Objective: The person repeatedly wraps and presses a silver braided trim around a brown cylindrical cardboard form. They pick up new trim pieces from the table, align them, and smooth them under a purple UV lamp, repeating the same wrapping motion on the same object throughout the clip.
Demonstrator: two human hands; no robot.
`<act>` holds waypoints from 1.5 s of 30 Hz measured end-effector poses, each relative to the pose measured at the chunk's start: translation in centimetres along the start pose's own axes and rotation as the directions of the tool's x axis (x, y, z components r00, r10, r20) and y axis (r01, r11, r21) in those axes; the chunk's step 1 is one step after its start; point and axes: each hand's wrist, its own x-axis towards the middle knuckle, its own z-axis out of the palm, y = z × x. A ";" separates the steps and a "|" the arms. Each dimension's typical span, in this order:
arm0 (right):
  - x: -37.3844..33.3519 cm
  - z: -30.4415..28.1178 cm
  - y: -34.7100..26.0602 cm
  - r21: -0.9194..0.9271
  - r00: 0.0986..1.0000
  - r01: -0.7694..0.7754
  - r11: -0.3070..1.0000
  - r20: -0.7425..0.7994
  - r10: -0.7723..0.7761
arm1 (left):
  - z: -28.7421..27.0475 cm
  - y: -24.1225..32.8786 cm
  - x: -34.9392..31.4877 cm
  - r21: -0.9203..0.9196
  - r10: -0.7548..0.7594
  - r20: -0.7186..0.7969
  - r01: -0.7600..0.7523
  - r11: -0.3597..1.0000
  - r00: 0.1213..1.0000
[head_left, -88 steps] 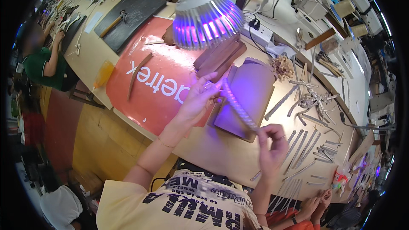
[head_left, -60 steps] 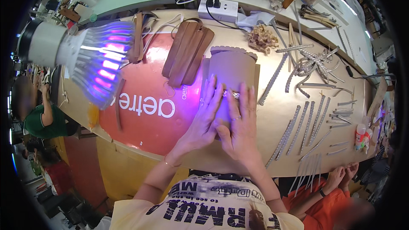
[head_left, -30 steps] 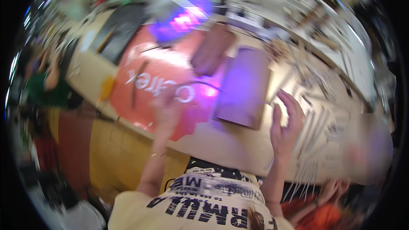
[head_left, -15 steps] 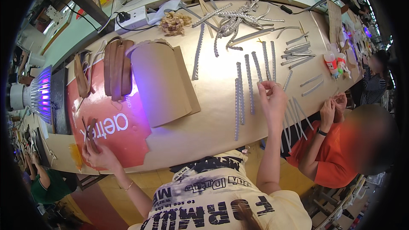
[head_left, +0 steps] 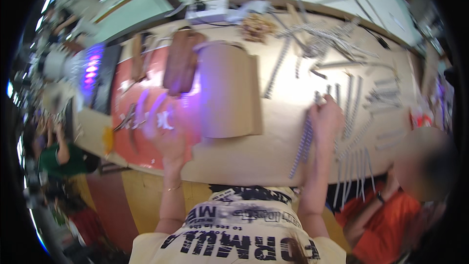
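My left hand (head_left: pixel 166 134) is above the red sheet (head_left: pixel 141 154), blurred and purple-lit, its fingers stretched and apart. Nothing shows in them. Beside it on the sheet lie thin dark brown strips (head_left: pixel 131 123). My right hand (head_left: pixel 327 117) is over the brown tabletop with its fingertips pinched at the upper part of a grey braided strip (head_left: pixel 317 97); blur hides the exact contact. More braided strips (head_left: pixel 299 151) lie just left of that wrist, and others (head_left: pixel 355 100) lie to its right.
A curved brown card sheet (head_left: pixel 224 93) stands between my hands, behind brown strap bundles (head_left: pixel 183 63). A purple-lit lamp (head_left: pixel 90 71) is at left. A tangled heap of braid (head_left: pixel 327 39) lies at the back. At right sits a person in orange (head_left: pixel 386 234), near thin grey strips (head_left: pixel 354 171).
The head view has shifted, moving the scene rightward. My left hand has come away from the brown strips, its fingers extending. My right hand has moved left among the braided strips.
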 end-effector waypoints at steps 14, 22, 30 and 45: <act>0.8 -1.2 3.8 0.610 0.997 0.019 0.792 0.049 -0.061 | 16.1 -9.2 13.8 -0.220 0.300 0.403 -0.227 0.949 0.864; -0.5 -3.0 7.0 0.935 0.993 -0.063 0.349 0.094 -0.072 | 18.9 -8.6 15.0 0.065 0.272 0.660 -0.413 0.908 0.700; -1.6 -2.6 4.2 0.915 0.984 0.176 0.364 -0.164 -0.063 | 18.3 -8.2 14.7 0.062 0.460 0.582 -0.601 0.797 0.671; -4.5 -8.0 3.3 0.911 0.979 0.204 0.359 -0.192 -0.068 | 19.4 -10.2 14.5 0.083 0.725 0.504 -0.862 0.501 0.470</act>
